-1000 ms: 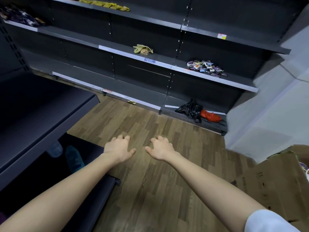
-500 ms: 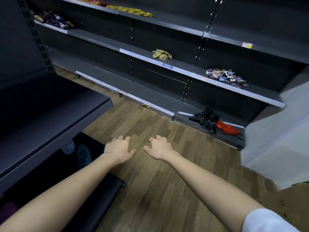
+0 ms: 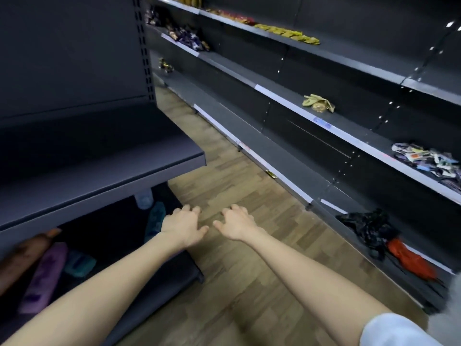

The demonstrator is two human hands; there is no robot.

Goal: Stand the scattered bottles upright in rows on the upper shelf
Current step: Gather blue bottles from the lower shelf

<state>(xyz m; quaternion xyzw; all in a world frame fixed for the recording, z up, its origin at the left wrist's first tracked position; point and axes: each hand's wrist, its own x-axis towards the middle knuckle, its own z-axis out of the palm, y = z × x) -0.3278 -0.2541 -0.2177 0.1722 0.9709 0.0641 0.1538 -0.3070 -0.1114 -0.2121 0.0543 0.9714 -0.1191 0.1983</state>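
Bottles [image 3: 46, 275] lying scattered on the lower shelf [image 3: 117, 236] at near left, beneath the upper shelf [image 3: 99, 168]; none upright yet. Left hand [image 3: 183, 224] and right hand [image 3: 235, 224] held out side by side over the floor [image 3: 224, 283], just apart, fingers loosely curled, empty. Judged the opening reach: next, dipping left under the shelf edge to grip one bottle.

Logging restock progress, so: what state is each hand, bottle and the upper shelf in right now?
left hand, loosely curled, holding nothing
right hand, loosely curled, holding nothing
brown bottle, lying on the lower shelf
purple bottle, lying beside the brown one
teal bottle, lying near the left hand
upper shelf, no bottles in view on it
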